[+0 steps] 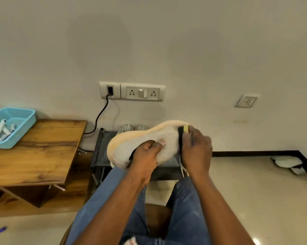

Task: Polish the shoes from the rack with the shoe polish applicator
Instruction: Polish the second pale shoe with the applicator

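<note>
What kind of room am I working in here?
Probably a room in a home: a low shoe rack against the wall, a wooden table beside it, wall sockets above and a shiny tiled floor.

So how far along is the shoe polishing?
Done: one shoe is off the rack. In hand: left hand grips it while right hand presses the applicator against its end. Left: the shoes on the rack; whether they're polished is unclear.

Wooden table [34,156] (left), cream wall [166,41].
</note>
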